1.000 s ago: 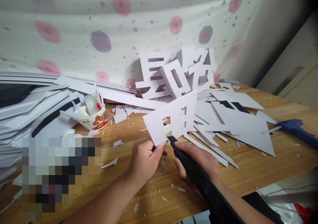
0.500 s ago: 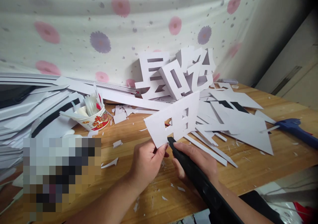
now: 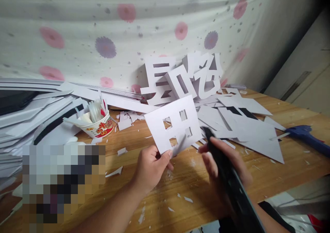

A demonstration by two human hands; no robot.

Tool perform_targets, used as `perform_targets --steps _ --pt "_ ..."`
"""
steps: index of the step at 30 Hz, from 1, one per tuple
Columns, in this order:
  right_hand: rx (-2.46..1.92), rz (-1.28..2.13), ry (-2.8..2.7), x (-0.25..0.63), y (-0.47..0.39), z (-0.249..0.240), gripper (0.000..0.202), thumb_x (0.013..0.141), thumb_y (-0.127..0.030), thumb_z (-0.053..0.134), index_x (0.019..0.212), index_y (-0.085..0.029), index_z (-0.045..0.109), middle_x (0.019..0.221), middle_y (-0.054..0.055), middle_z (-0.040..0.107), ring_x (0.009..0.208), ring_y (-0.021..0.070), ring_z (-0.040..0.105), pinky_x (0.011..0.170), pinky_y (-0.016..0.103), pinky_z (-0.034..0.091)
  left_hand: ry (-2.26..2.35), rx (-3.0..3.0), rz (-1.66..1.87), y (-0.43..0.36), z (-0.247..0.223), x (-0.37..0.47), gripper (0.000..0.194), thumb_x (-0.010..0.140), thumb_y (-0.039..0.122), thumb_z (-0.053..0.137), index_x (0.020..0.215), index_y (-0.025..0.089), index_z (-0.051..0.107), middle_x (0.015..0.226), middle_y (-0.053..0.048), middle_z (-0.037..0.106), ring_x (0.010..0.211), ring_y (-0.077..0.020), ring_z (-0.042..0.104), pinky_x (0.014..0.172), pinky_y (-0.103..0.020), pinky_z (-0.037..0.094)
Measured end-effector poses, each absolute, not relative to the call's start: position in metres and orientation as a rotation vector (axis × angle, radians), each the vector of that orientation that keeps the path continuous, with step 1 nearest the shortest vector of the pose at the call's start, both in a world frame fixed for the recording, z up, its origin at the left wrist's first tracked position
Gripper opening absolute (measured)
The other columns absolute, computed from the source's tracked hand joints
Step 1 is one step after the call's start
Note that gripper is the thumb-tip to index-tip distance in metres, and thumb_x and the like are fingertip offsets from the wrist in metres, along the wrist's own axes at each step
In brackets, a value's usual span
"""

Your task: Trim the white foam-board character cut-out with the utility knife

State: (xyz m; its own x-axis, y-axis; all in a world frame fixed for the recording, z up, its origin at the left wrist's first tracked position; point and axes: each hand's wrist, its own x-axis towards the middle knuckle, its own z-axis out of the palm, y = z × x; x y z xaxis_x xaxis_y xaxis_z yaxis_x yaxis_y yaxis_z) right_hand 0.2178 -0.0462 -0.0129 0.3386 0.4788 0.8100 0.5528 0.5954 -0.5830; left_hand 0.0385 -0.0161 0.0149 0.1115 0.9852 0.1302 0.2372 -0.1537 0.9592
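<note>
My left hand (image 3: 151,169) pinches the lower edge of a white foam board (image 3: 168,123) between thumb and fingers, holding it tilted above the table. Several rectangular openings are cut through the board. My right hand (image 3: 227,160), blurred by motion, is wrapped round a long black handheld cutter (image 3: 233,183). The cutter's dark tip is just right of the board, apart from it; its blade cannot be made out. A blurred grey streak crosses the board's lower right part. Behind the board, white three-dimensional letter shapes (image 3: 157,78) lean in a pile against the patterned curtain.
A paper bowl (image 3: 101,126) holding clear sticks stands left, near stacked white sheets (image 3: 48,114). Cut board pieces (image 3: 247,129) cover the right side, with a blue glue gun (image 3: 306,138) at the edge. Scraps litter the wooden table (image 3: 196,188). A pixelated patch hides the lower left.
My right hand has drawn the black cutter away from the board, to the right. The board has shifted slightly left and turned more towards me, still in my left hand.
</note>
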Motion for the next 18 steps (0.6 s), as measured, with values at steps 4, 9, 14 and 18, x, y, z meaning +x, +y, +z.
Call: perform_targets --steps 4,9,14,18 --pt "-1.074 0.051 -1.109 0.230 -0.025 -0.014 0.035 0.080 -0.034 0.075 0.112 -0.024 0.066 0.092 0.005 0.073 0.079 0.0200 0.071 0.069 0.032 0.059 1.092 1.370 1.052 -0.014 0.009 0.037 0.033 0.076 0.036 0.066 0.095 0.010 0.068 0.056 -0.003 0.067 0.045 -0.0138 0.059 0.050 -0.026 0.046" --pt "-1.103 0.520 -0.989 0.234 -0.015 -0.021 0.033 0.077 -0.042 0.076 0.101 -0.021 0.069 0.085 0.004 0.072 0.067 0.0196 0.067 0.057 0.033 0.058 0.938 1.291 1.012 -0.011 0.006 0.035 0.029 0.075 0.036 0.069 0.090 0.011 0.066 0.070 -0.006 0.070 0.046 -0.0106 0.057 0.050 -0.025 0.049" --pt "-0.945 0.791 -0.815 0.228 -0.014 -0.026 0.033 0.070 -0.037 0.082 0.094 -0.020 0.067 0.071 0.000 0.068 0.049 0.0131 0.058 0.039 0.023 0.049 0.832 1.240 1.015 -0.010 0.009 0.033 0.027 0.075 0.035 0.072 0.087 0.011 0.066 0.075 -0.007 0.070 0.063 -0.0145 0.063 0.058 -0.026 0.051" --pt "-0.928 0.700 -0.872 0.227 -0.013 -0.029 0.030 0.072 -0.032 0.080 0.096 -0.020 0.067 0.072 0.001 0.068 0.051 0.0128 0.059 0.042 0.023 0.049 0.817 1.248 0.999 -0.008 0.010 0.031 0.024 0.076 0.034 0.072 0.086 0.013 0.066 0.073 -0.005 0.070 0.062 -0.0138 0.062 0.060 -0.026 0.049"
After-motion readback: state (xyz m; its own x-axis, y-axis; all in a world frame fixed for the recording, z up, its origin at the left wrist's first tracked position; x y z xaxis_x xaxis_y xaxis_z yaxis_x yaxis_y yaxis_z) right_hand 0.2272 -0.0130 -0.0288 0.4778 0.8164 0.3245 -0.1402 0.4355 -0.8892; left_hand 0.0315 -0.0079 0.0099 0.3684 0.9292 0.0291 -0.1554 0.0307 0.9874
